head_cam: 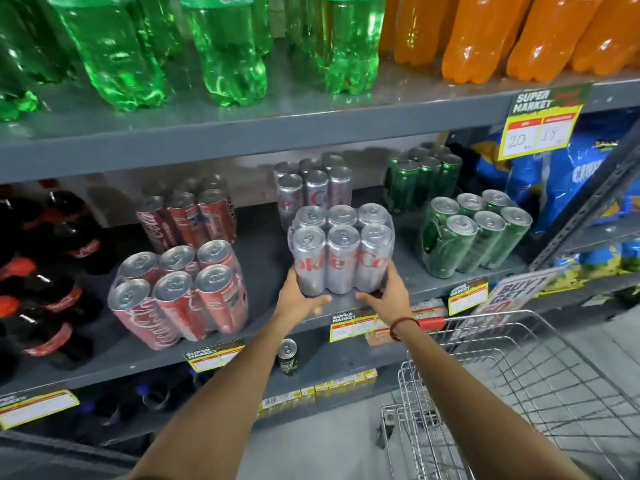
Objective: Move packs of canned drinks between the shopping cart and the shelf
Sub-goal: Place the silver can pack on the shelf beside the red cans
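The left hand [297, 296] is cupped under the near left corner of a silver six-pack [341, 251], thumb lying along the pack's bottom edge and fingers hidden behind it. The right hand [389, 296] clasps the near right corner the same way; a red band [401, 328] sits on that wrist. Both hands grip the pack, which stands upright at the front edge of the middle shelf [263, 271], its base at the lip; I cannot tell whether it rests fully on the shelf or is lifted a little.

Just behind it, farther in, stands a second silver pack [313, 188]. To the left, a red cola pack [180, 292] leans near the shelf front, with another red pack [188, 216] behind it. To the right, a green can pack [474, 233] stands near the front and another green pack [422, 178] sits farther back. Dark cola bottles [45, 271] with red labels fill the far left of this shelf.

The shelf above holds green bottles [166, 46] and, to the right, orange bottles [519, 36]. A yellow price sign [542, 126] hangs from its edge. A single can [287, 356] stands on the lower shelf, between the two forearms. The wire shopping cart [519, 393] stands at the near right, by the right forearm, and no pack shows in the part of its basket that is visible.
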